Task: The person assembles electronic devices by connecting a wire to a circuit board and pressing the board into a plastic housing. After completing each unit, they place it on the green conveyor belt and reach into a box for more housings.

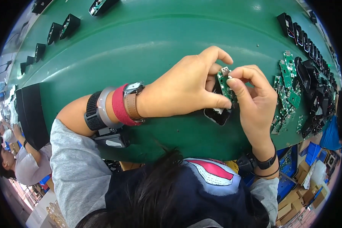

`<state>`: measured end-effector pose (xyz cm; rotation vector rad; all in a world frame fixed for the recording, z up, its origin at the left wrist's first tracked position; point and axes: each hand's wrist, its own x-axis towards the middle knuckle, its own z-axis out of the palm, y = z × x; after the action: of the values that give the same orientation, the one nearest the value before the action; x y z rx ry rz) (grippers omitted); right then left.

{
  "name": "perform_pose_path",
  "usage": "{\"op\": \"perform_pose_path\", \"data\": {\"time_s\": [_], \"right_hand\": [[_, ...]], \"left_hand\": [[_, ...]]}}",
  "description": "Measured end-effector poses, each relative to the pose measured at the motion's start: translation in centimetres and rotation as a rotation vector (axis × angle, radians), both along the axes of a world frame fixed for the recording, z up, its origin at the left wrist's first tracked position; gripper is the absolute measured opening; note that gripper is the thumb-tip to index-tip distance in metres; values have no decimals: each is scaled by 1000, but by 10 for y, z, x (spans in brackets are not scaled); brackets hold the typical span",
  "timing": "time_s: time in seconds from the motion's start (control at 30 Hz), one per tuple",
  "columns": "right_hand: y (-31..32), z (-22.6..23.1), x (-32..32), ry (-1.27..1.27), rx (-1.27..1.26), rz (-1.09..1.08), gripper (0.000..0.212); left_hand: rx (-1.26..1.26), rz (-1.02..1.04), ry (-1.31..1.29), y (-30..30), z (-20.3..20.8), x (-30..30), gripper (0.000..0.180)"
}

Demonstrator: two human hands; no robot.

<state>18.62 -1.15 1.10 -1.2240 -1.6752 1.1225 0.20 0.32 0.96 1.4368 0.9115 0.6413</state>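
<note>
A small green circuit board (224, 86) with a metal port at its upper end stands tilted between my hands. My left hand (184, 87) comes from the left and grips the board, thumb low and fingers curled behind it. From the right, my right hand (256, 93) pinches a small white piece, apparently a connector (229, 77), between thumb and forefinger at the board's edge. Under the board lies an open black plastic casing (218, 117), partly covered by my left fingers and thumb. Whether the white piece is seated in the board cannot be made out.
Loose green circuit boards (288, 81) are heaped to the right, beside piled black casings (317, 93). A row of black casings (302, 38) runs along the far right. More casings (69, 26) stand far left, near a black box (30, 114). Another person (24, 161) sits left.
</note>
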Motion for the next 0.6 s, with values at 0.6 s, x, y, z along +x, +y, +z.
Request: {"op": "perform_pose_path", "data": {"time_s": [0.6], "right_hand": [[-1,-8,-8,315,-213,-57,10]], "left_hand": [[2,-37,-98,6,-5,-5,82]]}}
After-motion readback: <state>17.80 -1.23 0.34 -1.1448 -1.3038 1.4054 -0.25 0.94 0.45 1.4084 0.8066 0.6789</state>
